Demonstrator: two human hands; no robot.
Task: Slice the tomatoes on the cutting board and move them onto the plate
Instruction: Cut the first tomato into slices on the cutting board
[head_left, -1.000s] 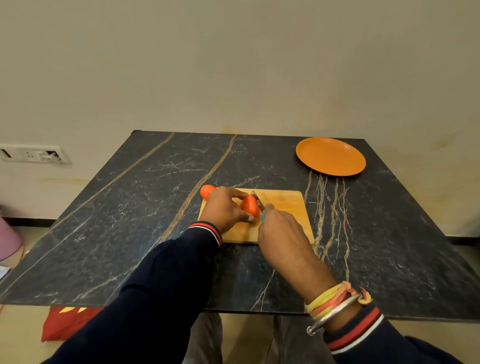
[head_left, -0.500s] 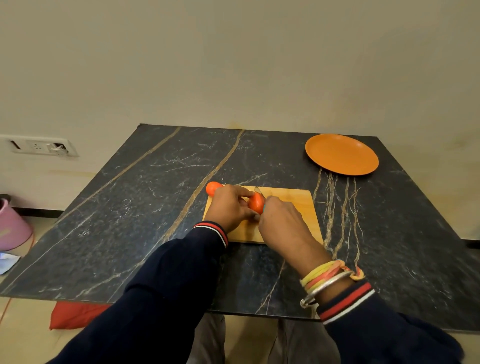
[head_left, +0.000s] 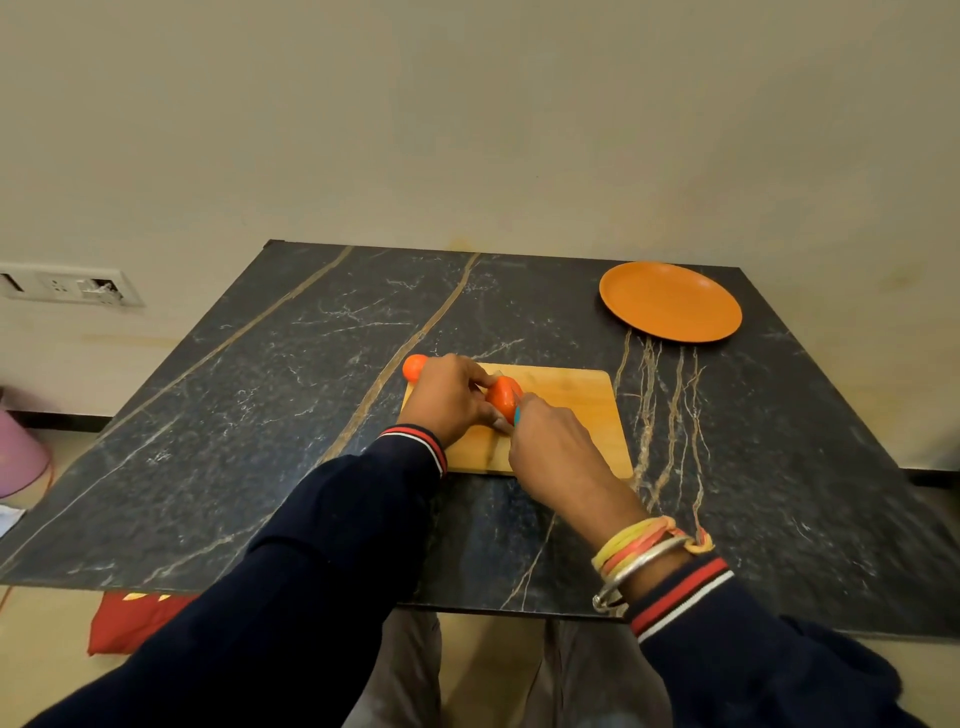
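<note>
A wooden cutting board (head_left: 571, 410) lies near the middle of the dark marble table. My left hand (head_left: 449, 397) pinches a red tomato (head_left: 503, 397) on the board's left part. My right hand (head_left: 553, 447) grips a knife with a blue handle (head_left: 517, 414); its blade is pressed against the tomato's right side and mostly hidden. A second tomato (head_left: 414, 367) sits at the board's far left corner, half behind my left hand. The orange plate (head_left: 670, 301) stands bare at the table's far right.
The table (head_left: 260, 415) butts against a beige wall at the back. A wall socket (head_left: 72, 286) is at the left. On the floor are a pink bucket (head_left: 18, 457) at the left and a red cushion (head_left: 130, 621) below the table's front edge.
The view has shifted a little. My right hand has moved the knife closer into the tomato, and the blade shows less than before. My left hand still holds the same tomato.
</note>
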